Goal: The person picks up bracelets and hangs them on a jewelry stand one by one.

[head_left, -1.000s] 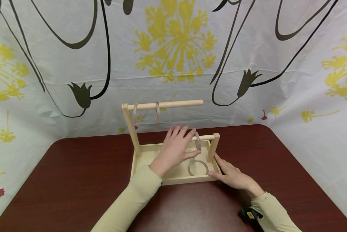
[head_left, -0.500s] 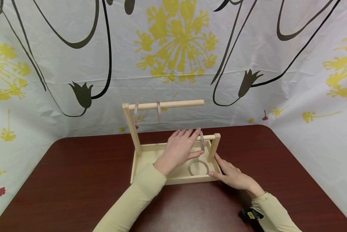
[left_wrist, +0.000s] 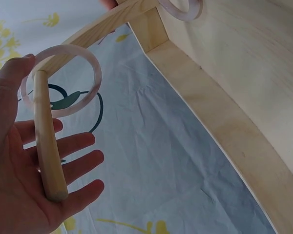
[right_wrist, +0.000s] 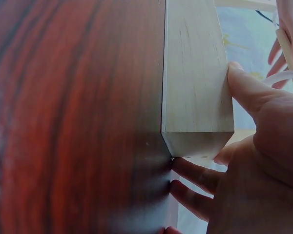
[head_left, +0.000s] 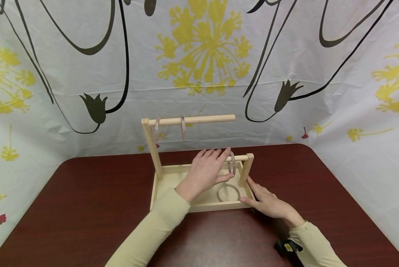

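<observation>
A pale pink bangle [head_left: 234,165] hangs on the lower dowel [head_left: 241,158] of a light wooden rack. My left hand [head_left: 204,168] reaches over the rack's tray [head_left: 216,207], its index tip at the bangle's top and its thumb tip near the bottom. In the left wrist view the thumb tip overlaps the bangle [left_wrist: 96,73], while the other fingers spread loosely behind the dowel [left_wrist: 48,146]. At the tray's front right corner, my right hand [head_left: 267,201] holds the rack between thumb and fingers. Its thumb lies on the tray wall [right_wrist: 198,68] in the right wrist view.
Two more bangles hang from the upper dowel [head_left: 207,119], one near the left post [head_left: 152,152]. Another bangle [head_left: 228,185] lies flat in the tray. The rack stands on a dark red wooden table [head_left: 96,196] before a flower-printed cloth [head_left: 199,100].
My left hand has moved slightly right with the bangle along the lower dowel. The bangle has since turned a little and shows a wider loop. My right hand keeps its place.
</observation>
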`<action>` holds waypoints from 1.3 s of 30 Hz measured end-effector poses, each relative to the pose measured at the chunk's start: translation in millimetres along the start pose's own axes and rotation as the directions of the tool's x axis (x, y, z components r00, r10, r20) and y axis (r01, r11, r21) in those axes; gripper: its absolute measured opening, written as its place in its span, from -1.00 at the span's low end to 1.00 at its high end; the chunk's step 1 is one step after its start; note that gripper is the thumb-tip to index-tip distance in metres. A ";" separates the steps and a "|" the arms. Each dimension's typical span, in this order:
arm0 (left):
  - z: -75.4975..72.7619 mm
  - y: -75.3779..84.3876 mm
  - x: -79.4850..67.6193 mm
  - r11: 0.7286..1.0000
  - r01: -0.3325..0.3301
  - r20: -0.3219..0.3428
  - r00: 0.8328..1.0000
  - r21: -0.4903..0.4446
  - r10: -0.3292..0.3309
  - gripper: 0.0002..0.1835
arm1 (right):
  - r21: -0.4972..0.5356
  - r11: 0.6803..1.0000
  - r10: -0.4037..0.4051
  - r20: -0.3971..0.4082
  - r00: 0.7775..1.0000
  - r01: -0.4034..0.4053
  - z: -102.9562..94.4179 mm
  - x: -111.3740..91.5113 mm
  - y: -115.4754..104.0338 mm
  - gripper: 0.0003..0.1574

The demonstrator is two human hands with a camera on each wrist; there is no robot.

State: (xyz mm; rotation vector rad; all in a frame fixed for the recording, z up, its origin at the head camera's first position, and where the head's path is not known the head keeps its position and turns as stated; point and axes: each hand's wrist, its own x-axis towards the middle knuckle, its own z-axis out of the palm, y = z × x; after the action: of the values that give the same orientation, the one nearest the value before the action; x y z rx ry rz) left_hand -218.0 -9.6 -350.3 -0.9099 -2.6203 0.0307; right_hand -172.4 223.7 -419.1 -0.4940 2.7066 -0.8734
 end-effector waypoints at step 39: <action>16.0 -65.5 -47.7 0.949 0.092 0.068 0.995 -0.302 -0.075 -0.20 | 0.026 1.000 -0.006 -0.003 1.000 0.006 0.0 -1.6 1.5 0.10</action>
State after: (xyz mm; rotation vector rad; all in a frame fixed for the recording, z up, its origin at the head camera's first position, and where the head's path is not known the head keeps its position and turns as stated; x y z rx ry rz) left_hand -227.9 -88.7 -372.0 -0.9046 -2.7607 -0.3871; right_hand -171.3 225.4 -419.8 -0.4954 2.6939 -0.9107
